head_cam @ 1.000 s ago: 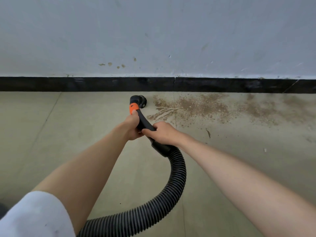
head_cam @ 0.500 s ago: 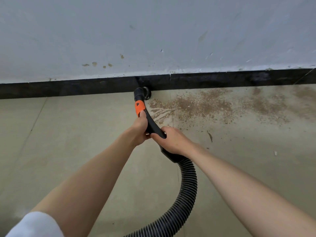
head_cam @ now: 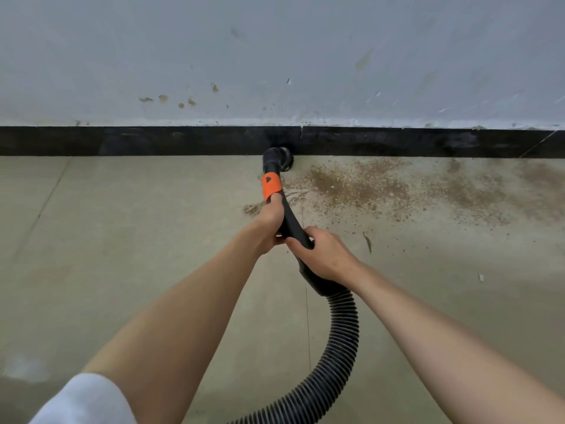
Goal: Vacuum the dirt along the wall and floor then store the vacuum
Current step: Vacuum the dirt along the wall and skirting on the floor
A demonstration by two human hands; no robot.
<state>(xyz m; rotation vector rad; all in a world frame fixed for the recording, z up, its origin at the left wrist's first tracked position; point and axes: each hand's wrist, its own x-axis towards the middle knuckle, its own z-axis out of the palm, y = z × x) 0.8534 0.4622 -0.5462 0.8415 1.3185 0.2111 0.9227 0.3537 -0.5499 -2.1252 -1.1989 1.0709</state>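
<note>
The person is working the vacuum with both hands: the left hand (head_cam: 270,223) is grasping the black wand (head_cam: 292,223) just below its orange band (head_cam: 271,187), and the right hand (head_cam: 324,255) is wrapping around the wand lower down, near where the ribbed hose (head_cam: 339,341) is joining it. The round brush nozzle (head_cam: 279,159) is sitting at the centre of the frame, pressing into the corner where the floor (head_cam: 122,255) is meeting the black baseboard (head_cam: 153,141). The brown dirt (head_cam: 360,186) is lying mostly to the right of the nozzle, spreading toward the right edge of the frame, with a small patch just left of the wand. The main risk, as I judge it, is that the nozzle is sitting beside the bulk of the dirt, so a fast sideways sweep could be pushing grit ahead of the brush and scattering it instead of lifting it. Tilting the brush against the baseboard could be breaking its seal with the floor and leaving a line of dust in the corner. The hose is curving sharply toward the lower edge of the frame, and a hard pull could be kinking it or dragging it through the uncleaned patch.
</note>
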